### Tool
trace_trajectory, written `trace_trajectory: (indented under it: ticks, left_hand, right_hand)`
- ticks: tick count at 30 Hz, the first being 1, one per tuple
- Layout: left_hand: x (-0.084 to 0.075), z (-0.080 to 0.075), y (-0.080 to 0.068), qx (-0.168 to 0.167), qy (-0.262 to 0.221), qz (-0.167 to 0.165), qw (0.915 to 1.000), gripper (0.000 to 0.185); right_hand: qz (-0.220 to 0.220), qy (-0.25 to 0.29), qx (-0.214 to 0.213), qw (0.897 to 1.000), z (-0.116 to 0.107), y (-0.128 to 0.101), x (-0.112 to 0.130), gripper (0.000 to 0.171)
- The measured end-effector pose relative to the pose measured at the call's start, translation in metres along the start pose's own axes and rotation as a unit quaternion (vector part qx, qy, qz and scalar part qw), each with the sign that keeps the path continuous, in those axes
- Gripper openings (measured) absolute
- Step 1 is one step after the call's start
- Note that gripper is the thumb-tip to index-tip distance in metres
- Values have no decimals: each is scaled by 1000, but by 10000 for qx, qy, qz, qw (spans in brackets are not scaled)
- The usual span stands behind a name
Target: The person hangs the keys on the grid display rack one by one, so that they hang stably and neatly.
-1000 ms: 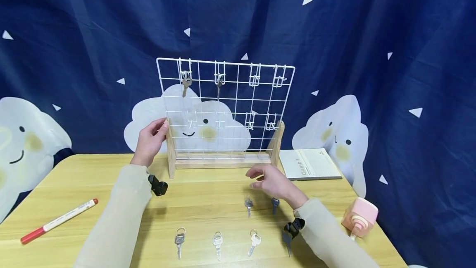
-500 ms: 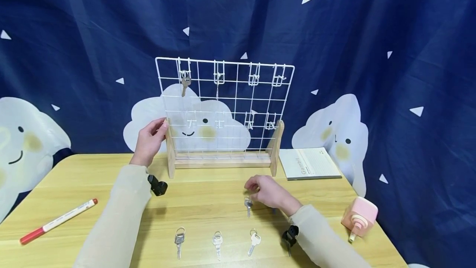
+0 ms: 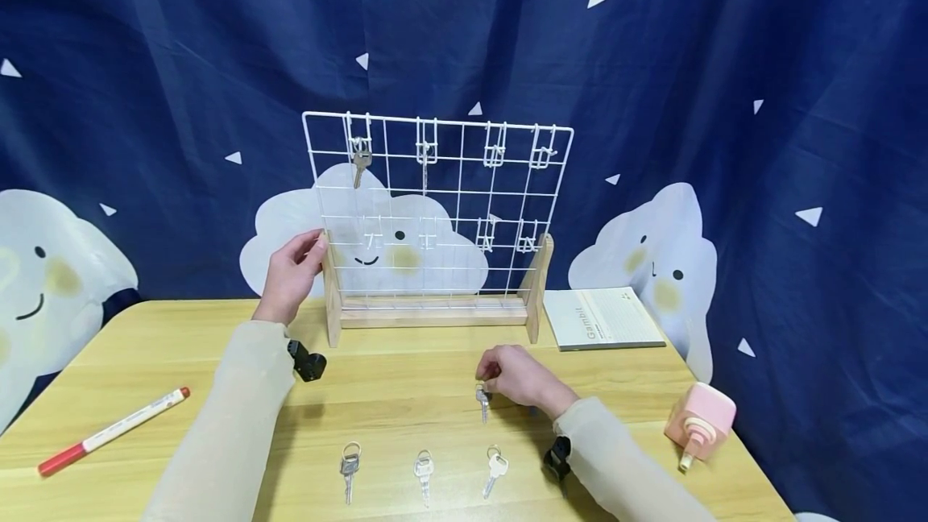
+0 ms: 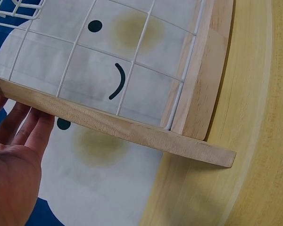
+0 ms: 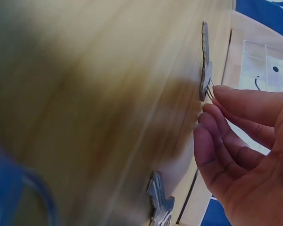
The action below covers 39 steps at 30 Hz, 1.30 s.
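Note:
A white wire grid rack (image 3: 460, 192) on a wooden stand stands at the back of the table. My left hand (image 3: 290, 276) grips its left wooden post (image 4: 108, 125), fingers on one side, thumb mostly out of the left wrist view. My right hand (image 3: 520, 377) is low over the table, thumb and forefinger pinching the ring of a silver key (image 5: 206, 70); that key (image 3: 483, 407) points toward me. One key (image 3: 361, 166) hangs from the upper left hook, and another (image 3: 425, 171), seen edge-on, from the hook beside it.
Three ringed keys (image 3: 350, 466) lie in a front row. Another key (image 5: 159, 200) lies near my right hand, mostly hidden in the head view. A notebook (image 3: 605, 319) and a pink pump bottle (image 3: 702, 421) are at right, a red-capped marker (image 3: 116, 431) at left.
My right hand has come down and toward me to the key, and its thumb and forefinger have closed on the ring. The left hand stays on the post. The second hanging key has turned edge-on.

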<state>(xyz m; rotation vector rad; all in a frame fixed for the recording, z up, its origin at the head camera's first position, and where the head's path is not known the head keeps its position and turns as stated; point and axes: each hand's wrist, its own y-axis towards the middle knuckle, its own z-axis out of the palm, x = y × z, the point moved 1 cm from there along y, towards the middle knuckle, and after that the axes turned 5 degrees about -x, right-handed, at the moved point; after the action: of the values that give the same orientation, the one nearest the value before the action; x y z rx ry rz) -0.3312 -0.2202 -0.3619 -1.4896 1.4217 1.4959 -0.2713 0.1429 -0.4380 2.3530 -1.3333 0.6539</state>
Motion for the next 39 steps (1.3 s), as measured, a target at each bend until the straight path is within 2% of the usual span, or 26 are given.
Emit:
trace_trajectory:
  ticks: [12,24,29,39]
  left_hand:
    - [2,1,1,15,-72,46,10000,55]
    - [3,1,0,-3,-44,32,10000,56]
    - [3,0,0,-20,-61,53,10000,56]
    - [3,1,0,-31,-38,13,10000,58]
  right_hand:
    - [35,227,78,9997,4,0,-1,19]
    - [-247,552,-536,9967,-14,-7,1,17]
    - [-144,704,-679,9951,-22,-7,4,15]
    - [-354,802,-1003,9911,-36,-5,15,12]
